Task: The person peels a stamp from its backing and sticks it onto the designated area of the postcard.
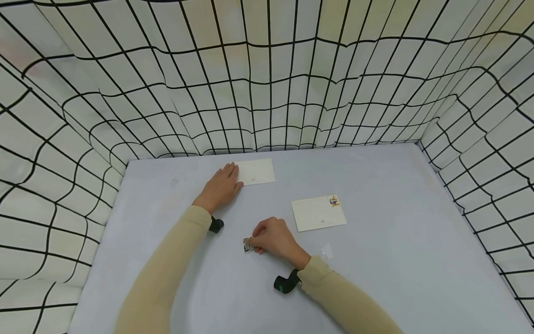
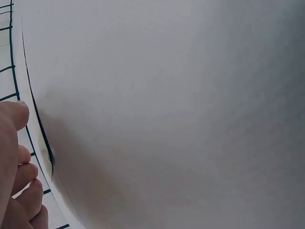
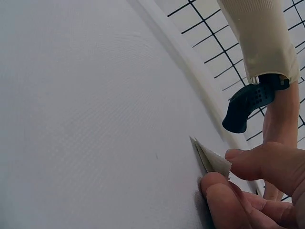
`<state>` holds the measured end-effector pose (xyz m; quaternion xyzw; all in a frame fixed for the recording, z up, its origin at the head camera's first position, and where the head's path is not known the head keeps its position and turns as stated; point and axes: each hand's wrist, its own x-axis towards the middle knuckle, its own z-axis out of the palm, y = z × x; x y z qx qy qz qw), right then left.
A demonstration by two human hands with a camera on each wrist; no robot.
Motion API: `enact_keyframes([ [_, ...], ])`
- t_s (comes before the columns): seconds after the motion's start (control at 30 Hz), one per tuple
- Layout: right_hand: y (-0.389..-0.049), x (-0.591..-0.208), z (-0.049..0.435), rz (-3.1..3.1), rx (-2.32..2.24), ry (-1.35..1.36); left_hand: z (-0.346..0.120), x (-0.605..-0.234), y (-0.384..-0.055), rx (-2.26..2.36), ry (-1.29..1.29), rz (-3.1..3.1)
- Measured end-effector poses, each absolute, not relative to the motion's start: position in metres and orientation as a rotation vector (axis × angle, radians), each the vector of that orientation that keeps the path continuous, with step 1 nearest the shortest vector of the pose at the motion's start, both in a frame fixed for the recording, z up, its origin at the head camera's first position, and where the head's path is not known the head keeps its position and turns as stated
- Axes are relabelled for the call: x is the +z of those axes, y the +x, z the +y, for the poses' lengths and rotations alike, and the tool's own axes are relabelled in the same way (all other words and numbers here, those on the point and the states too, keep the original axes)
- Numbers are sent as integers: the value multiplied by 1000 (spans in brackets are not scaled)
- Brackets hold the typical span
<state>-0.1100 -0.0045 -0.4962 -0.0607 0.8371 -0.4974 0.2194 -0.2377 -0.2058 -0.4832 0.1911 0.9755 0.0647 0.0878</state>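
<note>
Near the front middle of the table, my right hand [image 1: 275,237] pinches a small stamp [image 1: 247,244] between thumb and fingers. The right wrist view shows the stamp's [image 3: 217,163] pale side and toothed edge, with a second thin layer just behind it; whether that is another stamp or a backing I cannot tell. Farther back, my left hand [image 1: 222,186] lies with outstretched fingers over the left end of a white envelope [image 1: 257,171]. Only part of the left hand [image 2: 21,176] enters the left wrist view, at its left edge.
Right of centre lies a second white envelope [image 1: 317,215] bearing a colourful stamp [image 1: 334,201] in its upper right corner. A small translucent scrap [image 1: 327,251] is on the white table [image 1: 417,260] near the right sleeve. Walls with a black grid [image 1: 271,93] enclose the back and sides.
</note>
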Motion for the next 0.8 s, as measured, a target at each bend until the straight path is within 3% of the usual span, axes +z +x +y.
enact_keyframes([
  [0.8, -112, -501, 2, 2214, -1443, -222, -205, -490, -240, 180, 539, 2859],
])
